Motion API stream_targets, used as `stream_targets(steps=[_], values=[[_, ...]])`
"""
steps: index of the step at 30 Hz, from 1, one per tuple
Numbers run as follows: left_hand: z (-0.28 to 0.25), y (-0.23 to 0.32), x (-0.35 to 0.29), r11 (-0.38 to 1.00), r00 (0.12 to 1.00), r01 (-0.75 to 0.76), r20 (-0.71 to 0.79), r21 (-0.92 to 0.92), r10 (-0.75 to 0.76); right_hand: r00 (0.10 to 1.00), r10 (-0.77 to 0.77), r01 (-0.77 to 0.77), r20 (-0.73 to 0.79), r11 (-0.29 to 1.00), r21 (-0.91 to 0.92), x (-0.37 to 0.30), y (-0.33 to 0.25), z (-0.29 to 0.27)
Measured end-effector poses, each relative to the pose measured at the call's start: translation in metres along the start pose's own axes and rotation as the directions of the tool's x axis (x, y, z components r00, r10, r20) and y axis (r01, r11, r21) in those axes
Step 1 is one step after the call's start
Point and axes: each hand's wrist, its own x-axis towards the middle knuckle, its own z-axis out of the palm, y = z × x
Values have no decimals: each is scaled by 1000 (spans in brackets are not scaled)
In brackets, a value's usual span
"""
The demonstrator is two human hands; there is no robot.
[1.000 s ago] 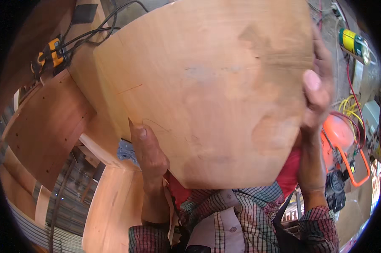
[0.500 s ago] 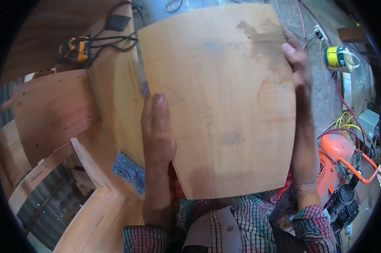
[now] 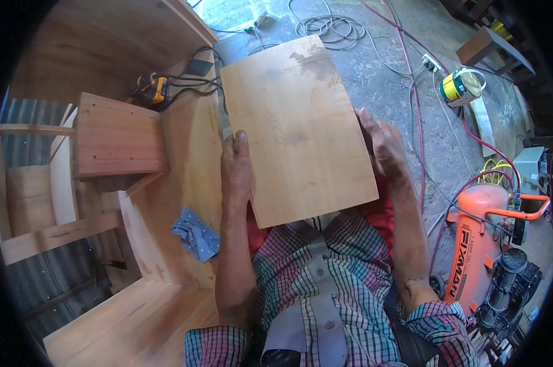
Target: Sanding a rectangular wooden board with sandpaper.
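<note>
Fingers of the left hand (image 3: pixel 235 165) grip the left edge of a wooden panel (image 3: pixel 301 171), the thumb lying along its face and the other digits hidden behind. The right hand (image 3: pixel 388 150) is set at the opposite edge; its digits are partly concealed, so how far they close cannot be told. The panel, held before the chest between both hands, is pale tan and four-sided, its upper end leaning to the left. An irregular dark stain (image 3: pixel 316 64) marks the upper right corner; a small greyish smudge and faint scribbled lines occupy the middle. Left: a dotted blue cloth (image 3: pixel 194 235) on wooden framework (image 3: pixel 194 162). Right: an orange compressor (image 3: pixel 479 214) on the floor (image 3: pixel 374 67).
</note>
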Motion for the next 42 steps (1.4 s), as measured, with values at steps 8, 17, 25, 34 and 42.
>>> stream_targets(steps=[8,17,25,34,42], values=[[5,-8,33,988,995,-56,-69,141,66,989,93,-138,119,872,470,19,58,6],[-3,-19,52,972,972,-235,8,11,235,988,-119,15,96,699,714,33,72,2],[-59,127,7,821,874,-478,-79,-312,479,965,-256,116,56,607,786,31,70,-28],[-128,223,-47,367,381,-830,53,-421,923,973,-229,97,33,532,841,9,81,-33],[-161,192,-118,206,264,-424,98,-882,959,765,-499,627,-407,721,295,-51,-14,-32]])
